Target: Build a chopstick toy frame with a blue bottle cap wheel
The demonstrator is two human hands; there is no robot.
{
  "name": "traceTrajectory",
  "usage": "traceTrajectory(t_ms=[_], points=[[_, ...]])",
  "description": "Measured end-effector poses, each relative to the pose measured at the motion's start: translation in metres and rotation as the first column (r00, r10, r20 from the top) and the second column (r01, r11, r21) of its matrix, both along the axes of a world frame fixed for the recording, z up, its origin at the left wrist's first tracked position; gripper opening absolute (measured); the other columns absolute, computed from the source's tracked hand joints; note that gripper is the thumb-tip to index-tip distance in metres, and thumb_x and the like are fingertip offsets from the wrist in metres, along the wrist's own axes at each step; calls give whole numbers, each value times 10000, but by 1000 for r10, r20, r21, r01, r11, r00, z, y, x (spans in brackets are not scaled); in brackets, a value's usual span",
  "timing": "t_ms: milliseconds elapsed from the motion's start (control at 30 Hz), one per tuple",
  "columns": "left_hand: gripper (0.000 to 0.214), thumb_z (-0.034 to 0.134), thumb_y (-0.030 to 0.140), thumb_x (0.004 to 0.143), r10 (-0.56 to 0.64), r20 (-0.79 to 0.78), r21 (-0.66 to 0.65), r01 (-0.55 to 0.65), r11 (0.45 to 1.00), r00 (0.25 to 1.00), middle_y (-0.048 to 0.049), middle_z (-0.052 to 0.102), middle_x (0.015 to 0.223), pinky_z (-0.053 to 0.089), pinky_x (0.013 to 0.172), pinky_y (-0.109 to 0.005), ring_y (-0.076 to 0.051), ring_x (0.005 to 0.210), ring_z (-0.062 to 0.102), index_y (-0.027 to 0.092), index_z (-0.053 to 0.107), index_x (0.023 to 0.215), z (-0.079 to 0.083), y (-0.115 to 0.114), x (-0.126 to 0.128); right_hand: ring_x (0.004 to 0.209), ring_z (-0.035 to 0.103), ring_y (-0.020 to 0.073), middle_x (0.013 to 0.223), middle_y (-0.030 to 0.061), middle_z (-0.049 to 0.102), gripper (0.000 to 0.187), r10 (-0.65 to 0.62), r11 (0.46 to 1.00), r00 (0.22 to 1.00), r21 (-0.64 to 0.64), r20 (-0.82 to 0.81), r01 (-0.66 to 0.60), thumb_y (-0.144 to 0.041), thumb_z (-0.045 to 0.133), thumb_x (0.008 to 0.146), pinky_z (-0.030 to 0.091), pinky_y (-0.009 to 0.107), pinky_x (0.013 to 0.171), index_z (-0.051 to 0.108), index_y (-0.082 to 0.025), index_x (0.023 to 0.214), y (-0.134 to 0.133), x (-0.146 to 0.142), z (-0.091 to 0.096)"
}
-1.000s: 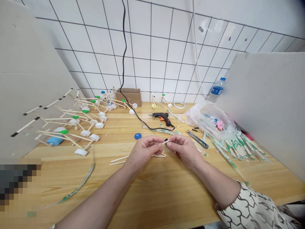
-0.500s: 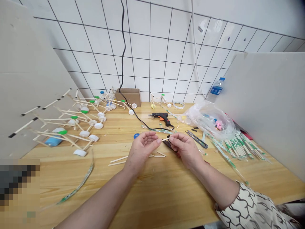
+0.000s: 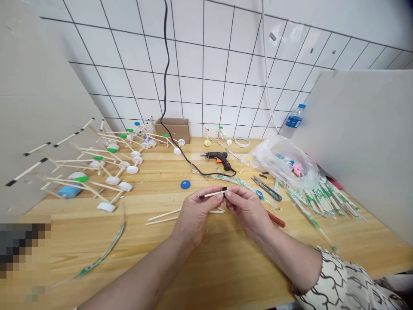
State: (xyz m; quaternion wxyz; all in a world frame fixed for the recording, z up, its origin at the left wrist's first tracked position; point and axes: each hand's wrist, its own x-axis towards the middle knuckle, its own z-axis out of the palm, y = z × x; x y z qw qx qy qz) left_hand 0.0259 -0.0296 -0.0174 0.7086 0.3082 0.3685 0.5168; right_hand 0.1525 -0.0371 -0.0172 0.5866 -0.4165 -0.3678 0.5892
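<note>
Between my two hands is a short wooden stick (image 3: 211, 195) with a black band on its left end. My left hand (image 3: 196, 211) pinches it near its right end. There, the fingers of my right hand (image 3: 247, 209) press a small black strip (image 3: 224, 189) against the stick. Under and beside the hands lie thin wooden sticks (image 3: 164, 214) on the table. A tool with a red-brown handle (image 3: 276, 218) sticks out beyond my right hand; its other end is hidden. One blue bottle cap (image 3: 185, 184) rests just beyond my left hand.
Several stick-built cars with white wheels (image 3: 112, 180) stand at the left. Behind the hands are a glue gun (image 3: 218, 158) with its cord, and thread snips (image 3: 267, 188). A plastic bag of caps (image 3: 284, 161) and wrapped chopsticks (image 3: 329, 197) occupy the right. A cardboard box (image 3: 174, 130) stands by the wall.
My hands have come together and slightly lower. The stick's black-banded left end now shows, and a black strip sits at its right end. The blue cap is uncovered.
</note>
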Motion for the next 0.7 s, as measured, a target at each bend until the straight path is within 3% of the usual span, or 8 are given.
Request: traceTrajectory(t_ms=[200, 400, 700], points=[[302, 835, 204, 440, 87, 28, -42, -86, 995, 996, -15, 707, 648, 465, 714, -291, -142, 649, 613, 158, 718, 715, 5, -1, 2, 545, 429, 95, 553, -28, 544, 160, -39, 999, 999, -17, 24, 39, -303, 764, 590, 337, 243, 554, 676, -176, 633, -3, -6, -1], [284, 833, 213, 446, 97, 22, -39, -97, 995, 995, -15, 710, 650, 461, 701, -273, -136, 652, 614, 160, 716, 699, 3, -1, 3, 547, 461, 100, 555, -22, 580, 164, -81, 996, 994, -19, 77, 82, -313, 767, 576, 380, 248, 567, 688, -178, 626, -5, -8, 2], [222, 820, 210, 481, 75, 39, -28, -74, 997, 996, -10, 710, 667, 457, 719, -265, -132, 676, 611, 161, 710, 667, 2, 1, 1, 679, 599, 176, 684, 19, 695, 162, -132, 991, 962, 68, 239, 119, -336, 761, 586, 475, 336, 719, 716, -207, 673, -1, -6, -1]])
